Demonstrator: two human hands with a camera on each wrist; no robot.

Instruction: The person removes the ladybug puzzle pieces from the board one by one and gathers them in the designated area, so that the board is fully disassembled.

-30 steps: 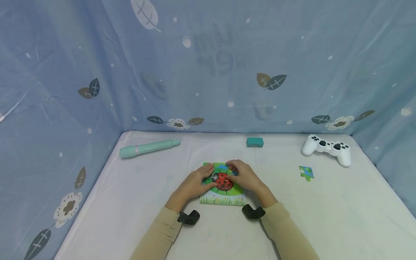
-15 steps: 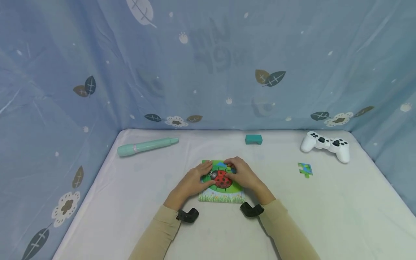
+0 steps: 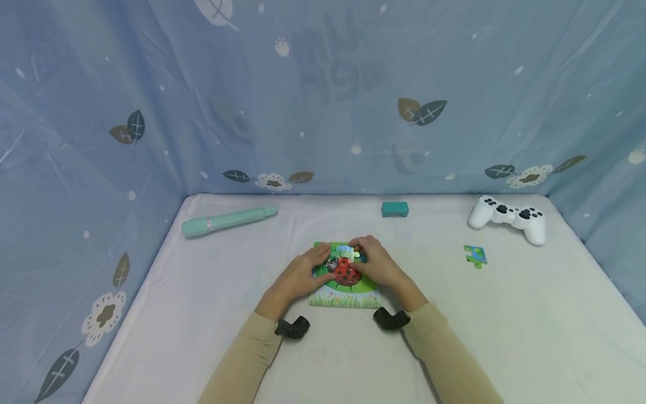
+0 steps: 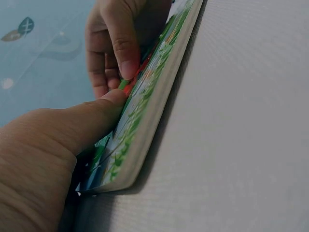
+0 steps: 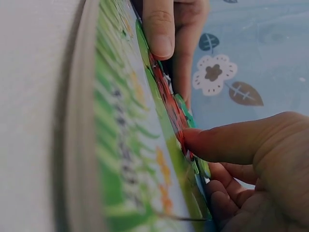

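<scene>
Between the hands lies a square jigsaw puzzle [image 3: 345, 302] with a red ladybug and a grass border. At its upper middle, one glossy puzzle piece [image 3: 345, 252] stands tilted and raised above the rest. My right hand [image 3: 379, 264] pinches this piece, thumb on the ladybug's red part and fingertips behind its far edge. My left hand [image 3: 299, 275] rests over the puzzle's left side, thumb on the picture and fingers fairly straight towards the top. In the right wrist view, the right thumb [image 5: 224, 141] presses the red area. Part of the puzzle is hidden under both hands.
To the right lies a loose puzzle piece [image 3: 476, 255]. A white game controller [image 3: 507, 219] sits at the back right, a teal block [image 3: 395, 209] at the back middle, and a pale green microphone-shaped object [image 3: 229, 221] at the back left. A blue patterned cloth [image 3: 323, 112] hangs behind the table.
The upper middle piece has tilted up out of the puzzle's surface and now catches the light. Both hands stay nearly in place. The head view has shifted slightly.
</scene>
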